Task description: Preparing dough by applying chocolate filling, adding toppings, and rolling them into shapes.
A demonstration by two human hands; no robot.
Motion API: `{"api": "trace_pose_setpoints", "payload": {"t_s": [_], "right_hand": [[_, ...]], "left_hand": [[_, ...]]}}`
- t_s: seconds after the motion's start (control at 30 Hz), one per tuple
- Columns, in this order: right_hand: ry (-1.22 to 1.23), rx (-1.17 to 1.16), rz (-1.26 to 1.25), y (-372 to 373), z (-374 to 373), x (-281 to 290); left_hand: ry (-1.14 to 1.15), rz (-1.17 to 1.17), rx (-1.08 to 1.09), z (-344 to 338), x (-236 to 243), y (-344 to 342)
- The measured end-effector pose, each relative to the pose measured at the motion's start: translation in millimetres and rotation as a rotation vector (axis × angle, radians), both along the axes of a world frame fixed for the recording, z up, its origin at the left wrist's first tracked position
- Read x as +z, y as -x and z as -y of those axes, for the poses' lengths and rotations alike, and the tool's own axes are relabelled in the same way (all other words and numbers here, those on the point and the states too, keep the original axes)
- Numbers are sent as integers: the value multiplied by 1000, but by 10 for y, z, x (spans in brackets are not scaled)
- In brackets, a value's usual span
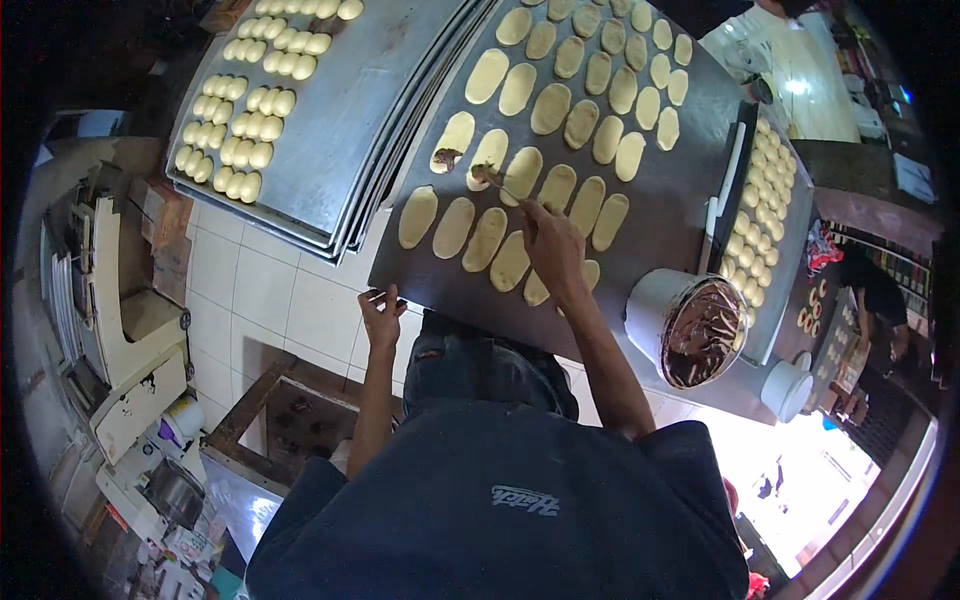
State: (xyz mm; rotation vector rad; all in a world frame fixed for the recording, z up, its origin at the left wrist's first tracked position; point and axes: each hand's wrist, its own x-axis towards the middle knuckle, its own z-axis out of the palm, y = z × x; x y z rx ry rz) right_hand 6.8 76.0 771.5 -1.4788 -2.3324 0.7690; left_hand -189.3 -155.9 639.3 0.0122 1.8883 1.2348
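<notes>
Oval pieces of flattened dough (485, 240) lie in rows on a dark work table (405, 268). My right hand (553, 245) is closed on the handle of a spoon (503, 188), reaching over the rows. Brown chocolate spread coats the spoon's tip, which is at a dough oval (488, 152) in the second row from me. Its left neighbour bears a dab of chocolate spread (446, 158). By the near left corner of the table is my left hand (381, 320), holding nothing visible, with thumb and fingers apart.
A white bucket (645, 315) of chocolate spread stands at the table's right edge, near my right forearm. Stacked metal trays (370, 90) with dough balls are at the left. Another tray of dough balls (757, 220) sits right. A person (880, 300) is at far right.
</notes>
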Motion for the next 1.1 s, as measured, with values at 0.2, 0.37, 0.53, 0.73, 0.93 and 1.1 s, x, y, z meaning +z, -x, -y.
{"api": "trace_pose_setpoints", "payload": {"t_s": [0.2,0.37,0.53,0.73,0.93,1.1], "right_hand": [[-157,82,324,96,16,-52],[-394,193,456,124,-79,-75],[-579,282,539,81,-175,139],[-667,269,528,141,-133,634],[-573,212,449,142,-56,689],[-59,-33,210,-49,24,857]], "left_hand": [[-8,-17,12,-17,13,-14],[-5,9,-5,-30,52,-7],[-11,17,-14,-3,15,0],[-45,25,6,43,-66,11],[-43,21,4,23,-34,10],[-28,42,38,-33,65,-31]]}}
